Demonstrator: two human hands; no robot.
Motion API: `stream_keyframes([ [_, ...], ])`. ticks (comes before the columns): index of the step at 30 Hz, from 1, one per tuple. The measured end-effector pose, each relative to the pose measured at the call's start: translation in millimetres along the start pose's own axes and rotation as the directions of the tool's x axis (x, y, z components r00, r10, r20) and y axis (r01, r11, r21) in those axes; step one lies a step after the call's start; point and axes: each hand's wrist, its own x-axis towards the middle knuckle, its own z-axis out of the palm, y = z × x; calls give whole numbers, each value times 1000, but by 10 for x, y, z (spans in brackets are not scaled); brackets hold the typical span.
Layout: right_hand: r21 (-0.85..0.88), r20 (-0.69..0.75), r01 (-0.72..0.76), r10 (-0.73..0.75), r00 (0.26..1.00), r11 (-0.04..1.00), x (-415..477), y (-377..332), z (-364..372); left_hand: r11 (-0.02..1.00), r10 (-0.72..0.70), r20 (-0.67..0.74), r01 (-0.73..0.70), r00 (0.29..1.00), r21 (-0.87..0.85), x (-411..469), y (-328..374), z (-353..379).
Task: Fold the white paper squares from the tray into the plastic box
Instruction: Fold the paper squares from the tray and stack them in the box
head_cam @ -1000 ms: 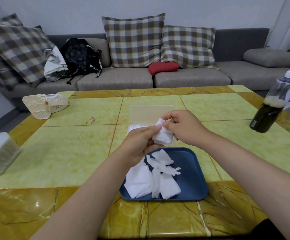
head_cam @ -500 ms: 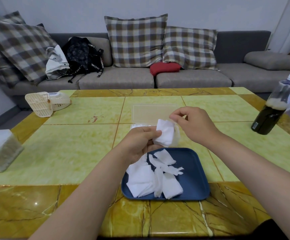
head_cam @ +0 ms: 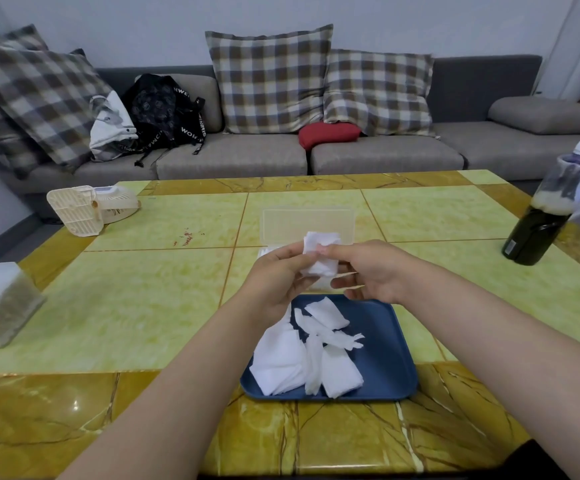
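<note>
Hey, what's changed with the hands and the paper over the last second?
The right hand slid down the paper square from its upper corner to pinch its middle beside the left hand, which kept its grip. The square now sticks up above the fingers. The pile in the tray, the plastic box and the bottle stayed put.

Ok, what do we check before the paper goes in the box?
1. Grip on the paper square: ok, the left hand and the right hand both pinch it.
2. Fold finished: cannot tell, it looks bunched.
3. The plastic box open: ok, it stands open behind the hands.
4. Room inside it: cannot tell, the hands hide it.
5. More loose squares on the tray: ok, several lie there.
</note>
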Motion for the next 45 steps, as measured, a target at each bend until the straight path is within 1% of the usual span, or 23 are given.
stream_keyframes([
  [2, 49, -52, 40, -37, 998, 998, 50, -26, -18, 999, 30, -23, -29, 999, 37, 33, 15, 41],
  [4, 60, -155, 96, -86, 984, 994, 109, -55, -79, 971, 105, -65, -88, 992, 221, 93, 39, 78],
  [6, 34, -243, 144, -132, 961, 989, 157, -81, -156, 904, 207, -106, -148, 973, 402, 190, 60, 90],
  [7, -3, -287, 158, -152, 946, 987, 186, -91, -193, 849, 270, -117, -179, 956, 498, 251, 70, 80],
  [8, -65, -330, 159, -172, 928, 985, 232, -92, -232, 750, 350, -108, -209, 930, 627, 321, 72, 67],
  [9, -142, -368, 148, -191, 910, 979, 284, -86, -261, 599, 423, -64, -225, 904, 769, 382, 68, 54],
  [10, -232, -393, 126, -211, 895, 965, 342, -80, -280, 434, 459, 5, -229, 889, 871, 446, 55, 51],
  [11, -330, -402, 101, -237, 885, 939, 389, -76, -275, 304, 460, 74, -236, 885, 923, 499, 36, 51],
  [12, -435, -396, 78, -269, 878, 897, 426, -75, -252, 206, 439, 133, -244, 889, 948, 543, 13, 59],
  [14, -632, -373, 23, -330, 867, 775, 507, -83, -174, 40, 382, 218, -252, 898, 967, 624, -58, 72],
  [15, -699, -361, -4, -349, 865, 715, 565, -85, -131, -24, 359, 235, -243, 903, 970, 658, -96, 64],
  [16, -748, -354, -28, -364, 862, 663, 595, -92, -91, -59, 346, 237, -232, 908, 971, 680, -127, 54],
  [19, -844, -352, -111, -387, 852, 524, 658, -86, -6, -81, 351, 210, -194, 912, 978, 721, -172, -18],
  [22, -892, -350, -183, -375, 858, 413, 662, -92, 74, -131, 298, 205, -173, 932, 976, 724, -171, -71],
  [24, -910, -352, -222, -366, 862, 352, 649, -123, 130, -106, 267, 196, -173, 944, 979, 719, -159, -99],
  [27, -928, -345, -262, -346, 872, 266, 645, -134, 219, -26, 278, 190, -191, 941, 981, 720, -137, -130],
  [29, -925, -350, -270, -318, 881, 269, 662, -110, 253, 30, 301, 195, -214, 933, 976, 709, -121, -131],
  [31, -916, -371, -286, -323, 871, 281, 658, -119, 244, 51, 313, 199, -226, 929, 973, 691, -119, -134],
  [34, -916, -392, -302, -426, 815, 264, 628, -212, 148, 12, 316, 209, -224, 925, 974, 682, -134, -144],
  [36, -922, -382, -299, -467, 798, 245, 612, -243, 130, 4, 320, 216, -230, 922, 973, 682, -139, -141],
  [40, -934, -354, -293, -415, 838, 206, 644, -166, 212, 20, 335, 224, -244, 915, 970, 683, -145, -139],
  [42, -931, -352, -279, -372, 859, 237, 676, -135, 215, 31, 346, 232, -258, 909, 966, 667, -152, -148],
  [45, -896, -345, -227, -275, 897, 381, 730, -103, 206, 38, 348, 255, -285, 902, 958, 641, -165, -156],
])
